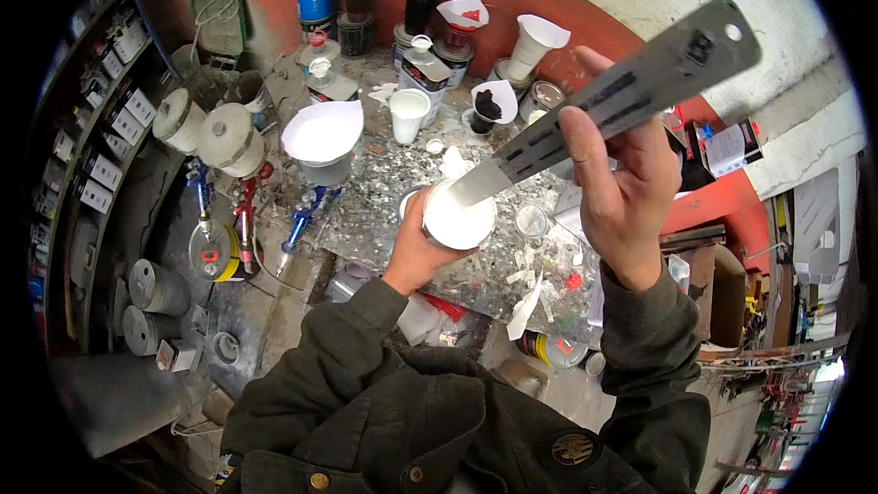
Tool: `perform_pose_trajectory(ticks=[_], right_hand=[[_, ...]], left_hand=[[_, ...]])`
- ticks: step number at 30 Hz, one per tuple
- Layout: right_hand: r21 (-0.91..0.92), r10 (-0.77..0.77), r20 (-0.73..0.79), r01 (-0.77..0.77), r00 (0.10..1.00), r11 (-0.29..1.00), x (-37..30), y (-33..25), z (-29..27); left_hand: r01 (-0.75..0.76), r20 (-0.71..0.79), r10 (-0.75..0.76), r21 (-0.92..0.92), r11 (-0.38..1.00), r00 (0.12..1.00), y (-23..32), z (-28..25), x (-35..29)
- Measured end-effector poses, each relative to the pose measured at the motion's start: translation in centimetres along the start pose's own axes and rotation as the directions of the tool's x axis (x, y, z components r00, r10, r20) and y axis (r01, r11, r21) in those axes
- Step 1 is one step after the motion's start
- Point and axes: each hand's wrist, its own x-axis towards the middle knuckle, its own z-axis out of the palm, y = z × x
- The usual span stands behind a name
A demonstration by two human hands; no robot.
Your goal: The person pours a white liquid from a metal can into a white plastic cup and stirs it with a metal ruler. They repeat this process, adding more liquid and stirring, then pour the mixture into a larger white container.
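My left hand point(418, 252) is wrapped round the side of a cup of white paint point(465, 230), held above the paint-spattered bench. In my right hand point(626, 187) is a long flat metal mixing stick point(585, 114) with dark slot-like marks and a hole at its top end. The stick slants down to the left, and its white-coated lower end dips into the paint. Thumb and fingers grip it from either side. Behind the cup, a white plastic cup point(409, 116) and a small black-filled cup with a paper strainer point(492, 106) stand on the bench.
Blue and red spray guns point(302, 229) hang at the bench's left edge, below a cup topped with a paper strainer point(322, 133). Several paint cans and strainers line the red wall, including a blue can point(315, 2). Shelves point(101, 155) stand far left; a cardboard box point(727, 297) is right.
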Motion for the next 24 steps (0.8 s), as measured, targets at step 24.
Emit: perform_pose_trajectory(ticks=[24], right_hand=[[0.349, -0.386, 0.201, 0.302, 0.900, 0.887, 17.4, -7.4, 11.4]], left_hand=[[0.129, 0.064, -0.125, -0.074, 0.989, 0.990, 19.1, -17.9, 5.9]])
